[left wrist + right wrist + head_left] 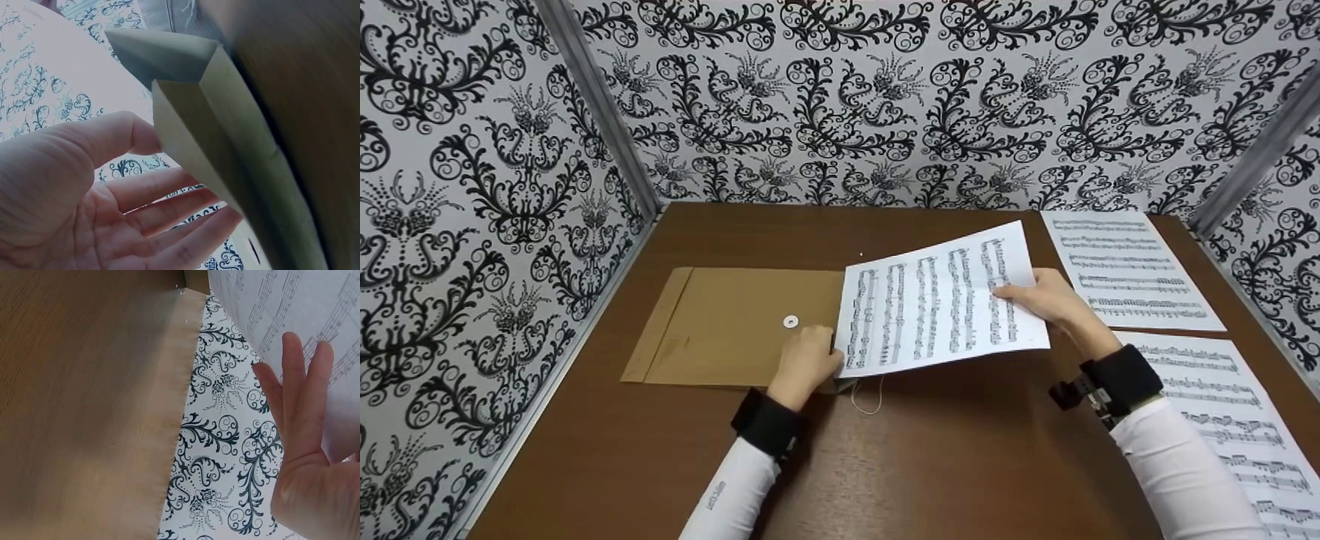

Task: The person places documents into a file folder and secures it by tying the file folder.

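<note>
A brown paper envelope (pixel 735 322) with a white round button (pixel 790 322) lies flat on the table. My left hand (pixel 808 356) pinches the upper panel at its right-hand mouth. The left wrist view shows that mouth (pixel 225 129) gaping, thumb at the panel's edge and fingers along its outside. My right hand (pixel 1050 300) grips a sheet of printed music (pixel 934 307) by its right side, thumb on top and fingers (pixel 293 377) stretched beneath. The sheet is raised and tilted; its left edge is at the envelope's mouth. Whether it enters the mouth is hard to tell.
Two more music sheets lie on the table's right side, one at the back (pixel 1132 270) and one nearer (pixel 1237 420). A loop of thin string (pixel 867 412) hangs from the envelope's mouth. Patterned walls (pixel 840 105) enclose the brown table (pixel 915 465).
</note>
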Tool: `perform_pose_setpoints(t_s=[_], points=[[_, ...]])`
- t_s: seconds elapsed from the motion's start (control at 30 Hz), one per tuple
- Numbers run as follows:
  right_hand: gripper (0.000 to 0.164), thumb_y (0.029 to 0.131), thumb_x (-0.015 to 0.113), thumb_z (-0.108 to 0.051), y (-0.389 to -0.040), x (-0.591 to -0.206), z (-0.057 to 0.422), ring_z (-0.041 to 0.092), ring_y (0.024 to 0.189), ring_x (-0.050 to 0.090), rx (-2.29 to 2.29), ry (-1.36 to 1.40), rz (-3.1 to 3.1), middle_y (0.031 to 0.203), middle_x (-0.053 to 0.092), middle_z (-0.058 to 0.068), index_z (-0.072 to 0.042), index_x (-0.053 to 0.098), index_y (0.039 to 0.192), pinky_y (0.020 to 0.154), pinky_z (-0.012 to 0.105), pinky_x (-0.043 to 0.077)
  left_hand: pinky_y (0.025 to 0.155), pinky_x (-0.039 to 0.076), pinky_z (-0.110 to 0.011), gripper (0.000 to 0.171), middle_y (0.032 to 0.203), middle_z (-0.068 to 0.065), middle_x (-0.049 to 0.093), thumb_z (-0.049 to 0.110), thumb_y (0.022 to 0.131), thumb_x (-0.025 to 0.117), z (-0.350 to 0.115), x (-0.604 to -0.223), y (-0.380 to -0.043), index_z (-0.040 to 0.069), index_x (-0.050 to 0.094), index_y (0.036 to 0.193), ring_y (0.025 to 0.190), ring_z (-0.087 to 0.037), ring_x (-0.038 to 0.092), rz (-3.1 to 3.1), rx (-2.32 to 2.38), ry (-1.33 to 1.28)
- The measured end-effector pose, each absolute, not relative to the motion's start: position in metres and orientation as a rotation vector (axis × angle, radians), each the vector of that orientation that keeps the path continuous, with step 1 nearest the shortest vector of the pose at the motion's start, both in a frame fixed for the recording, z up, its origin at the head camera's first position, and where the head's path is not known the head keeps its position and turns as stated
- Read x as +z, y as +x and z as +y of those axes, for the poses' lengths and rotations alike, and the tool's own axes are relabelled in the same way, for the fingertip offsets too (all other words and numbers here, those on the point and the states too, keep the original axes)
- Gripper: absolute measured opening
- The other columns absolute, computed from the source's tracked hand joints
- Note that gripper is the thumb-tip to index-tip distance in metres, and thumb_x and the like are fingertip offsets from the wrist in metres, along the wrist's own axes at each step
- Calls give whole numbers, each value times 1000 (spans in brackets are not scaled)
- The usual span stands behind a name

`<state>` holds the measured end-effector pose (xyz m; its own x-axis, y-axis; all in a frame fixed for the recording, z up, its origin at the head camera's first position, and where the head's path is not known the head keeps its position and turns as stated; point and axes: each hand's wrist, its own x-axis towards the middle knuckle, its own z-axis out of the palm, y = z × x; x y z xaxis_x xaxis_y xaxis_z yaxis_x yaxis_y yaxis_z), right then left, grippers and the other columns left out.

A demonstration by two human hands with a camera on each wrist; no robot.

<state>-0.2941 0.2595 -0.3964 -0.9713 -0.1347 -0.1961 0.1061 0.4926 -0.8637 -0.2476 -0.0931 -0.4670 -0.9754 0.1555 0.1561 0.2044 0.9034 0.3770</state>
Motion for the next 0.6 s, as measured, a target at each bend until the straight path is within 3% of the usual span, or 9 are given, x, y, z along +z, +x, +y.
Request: perform_pose_setpoints(t_s=[0.33,0.6], points=[[48,94,67,-17,-295,-393,257,6,56,69,-1381,-84,2596,73,70,-7,17,58,126,56,24,60,64,55,-49,8,85,-18,74,6,77,73,-90,-469,-245,2,66,75,75,-39,70,-2872,-519,-375],[45,94,68,-18,-295,-390,255,6,56,69,-1340,-68,2603,73,70,-7,15,60,124,57,23,59,78,60,-50,19,123,-14,75,4,82,74,-85,-473,-243,3,72,100,99,-36,74,-2873,-468,-495]])
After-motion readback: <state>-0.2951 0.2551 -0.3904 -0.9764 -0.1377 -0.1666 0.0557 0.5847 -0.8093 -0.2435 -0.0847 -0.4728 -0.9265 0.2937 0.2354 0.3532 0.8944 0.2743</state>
